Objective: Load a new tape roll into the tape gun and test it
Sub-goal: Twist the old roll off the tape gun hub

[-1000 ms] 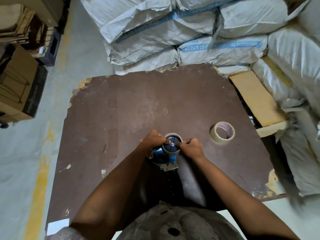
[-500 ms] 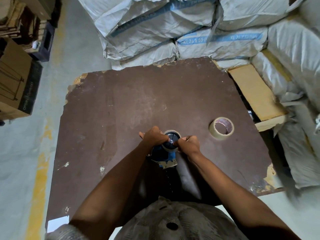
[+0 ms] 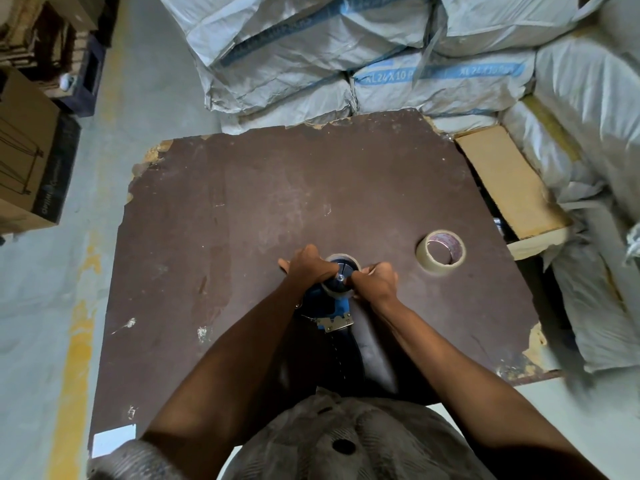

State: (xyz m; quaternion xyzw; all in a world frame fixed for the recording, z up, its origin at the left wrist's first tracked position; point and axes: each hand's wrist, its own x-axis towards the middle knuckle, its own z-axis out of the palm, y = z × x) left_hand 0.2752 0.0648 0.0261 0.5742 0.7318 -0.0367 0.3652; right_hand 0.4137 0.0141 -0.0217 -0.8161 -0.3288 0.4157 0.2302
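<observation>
A blue tape gun with a metal toothed blade stands on the brown board, near its front middle. A thin, nearly used-up tape roll sits on the gun's dark hub. My left hand grips the gun and roll from the left. From the right, my right hand pinches the roll's rim with closed fingers. A second, fuller tan tape roll lies flat on the board to the right, apart from both hands.
Stacked white sacks line the far and right sides of the board. A tan cardboard slab lies at the right edge. Cardboard boxes stand on the grey floor to the left. A white paper scrap sits at the near left corner.
Both hands have stayed on the gun and roll, with the fingers shifting slightly around the roll. The camera has tilted a little, so the scene sits lower in view.
</observation>
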